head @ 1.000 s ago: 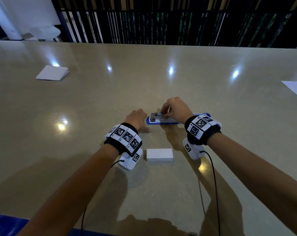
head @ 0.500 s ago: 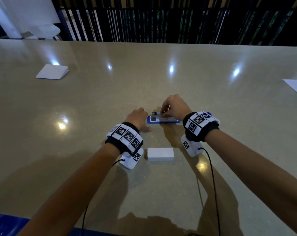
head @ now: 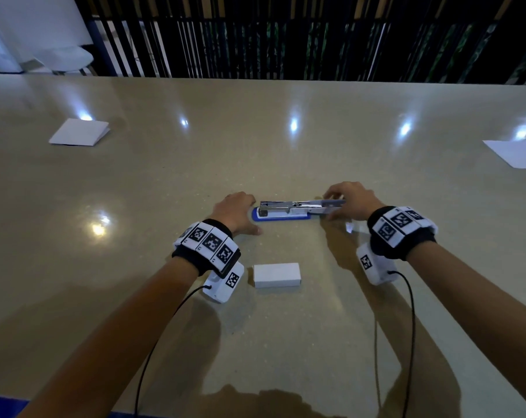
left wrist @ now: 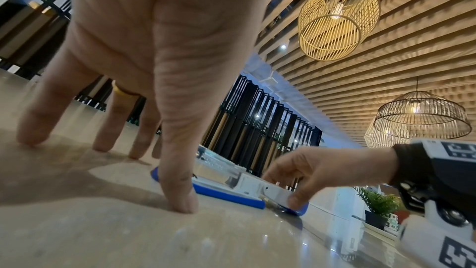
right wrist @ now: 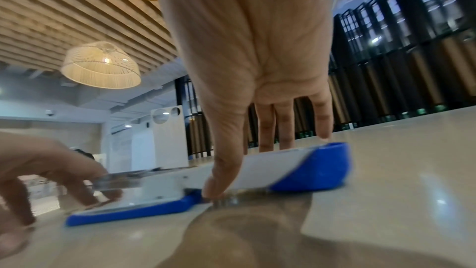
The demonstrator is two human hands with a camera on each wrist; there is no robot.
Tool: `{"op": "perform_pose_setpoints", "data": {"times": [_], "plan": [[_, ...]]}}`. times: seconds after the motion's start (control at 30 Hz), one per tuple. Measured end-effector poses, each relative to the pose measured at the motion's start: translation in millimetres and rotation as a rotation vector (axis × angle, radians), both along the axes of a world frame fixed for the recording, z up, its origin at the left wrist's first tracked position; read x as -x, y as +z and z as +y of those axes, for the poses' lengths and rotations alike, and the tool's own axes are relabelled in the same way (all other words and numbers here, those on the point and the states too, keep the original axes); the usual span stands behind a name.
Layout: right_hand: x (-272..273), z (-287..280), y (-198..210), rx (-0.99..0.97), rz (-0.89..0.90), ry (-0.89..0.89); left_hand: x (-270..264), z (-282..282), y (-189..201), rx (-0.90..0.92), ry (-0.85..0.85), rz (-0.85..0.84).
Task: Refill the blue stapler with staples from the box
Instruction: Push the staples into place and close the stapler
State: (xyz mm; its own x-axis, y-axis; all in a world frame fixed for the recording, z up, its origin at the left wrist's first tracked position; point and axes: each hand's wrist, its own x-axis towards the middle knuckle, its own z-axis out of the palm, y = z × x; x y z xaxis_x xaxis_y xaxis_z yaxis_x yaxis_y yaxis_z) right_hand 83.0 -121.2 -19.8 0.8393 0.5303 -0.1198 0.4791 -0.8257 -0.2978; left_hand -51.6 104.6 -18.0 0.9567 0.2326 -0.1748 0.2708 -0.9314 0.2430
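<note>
At the far left of the beige table [head: 135, 206] a folded white paper [head: 79, 131] lies well apart from everything you are working on. Your left hand [head: 236, 213] rests on the tabletop just left of the blue stapler [head: 281, 213]; its fingers [left wrist: 33, 128] are spread and fairly straight with the tips planted on the surface, and the thumb [left wrist: 177, 187] comes down right beside the stapler's near left end. This hand grips nothing. A gold ring [left wrist: 123, 91] shows on one finger in the left wrist view.

The stapler lies flat along the table between your two hands, swung open: its blue base [right wrist: 134, 212] sits on the surface, the metal staple channel [head: 281, 204] faces up, and the white and blue top cover [right wrist: 296, 167] is folded out to the right. Near you, between your wrists and well short of the stapler, the white staple box [head: 276, 275] lies flat and closed.

Your right hand [head: 353, 200] is at the stapler's right end. Its thumb [right wrist: 224, 170] presses at the near side of the folded-out cover by the hinge, and the fingers reach over the far side, so the hand pinches the cover between them. At the far right edge a white sheet [head: 516, 152] lies on the table.
</note>
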Motion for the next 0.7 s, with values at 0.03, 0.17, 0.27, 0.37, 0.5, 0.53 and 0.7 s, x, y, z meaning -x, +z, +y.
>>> {"op": "perform_pose_setpoints", "data": {"times": [0.03,0.17,0.27,0.37,0.5,0.53,0.7], "plan": [[-3,-8,-3,0.006,0.012,-0.006,0,-1,1,0.02,0.0,-0.033],[-11,-32,-9,-0.114,0.005,-0.054,-3,-2,3,0.092,0.023,-0.135],[-14,-40,-8,-0.178,0.013,-0.065,-6,-2,2,0.141,0.036,-0.154],[-12,-41,3,-0.254,-0.047,-0.037,-7,-1,1,0.199,0.051,-0.168],[-4,-35,32,-0.489,-0.143,0.02,-8,0,-2,0.239,0.067,-0.172],[-1,-29,39,-0.561,-0.135,0.04,-8,0,-2,0.249,0.069,-0.171],[20,27,52,-0.723,-0.032,0.175,-9,1,-1,0.283,0.071,-0.175]]}}
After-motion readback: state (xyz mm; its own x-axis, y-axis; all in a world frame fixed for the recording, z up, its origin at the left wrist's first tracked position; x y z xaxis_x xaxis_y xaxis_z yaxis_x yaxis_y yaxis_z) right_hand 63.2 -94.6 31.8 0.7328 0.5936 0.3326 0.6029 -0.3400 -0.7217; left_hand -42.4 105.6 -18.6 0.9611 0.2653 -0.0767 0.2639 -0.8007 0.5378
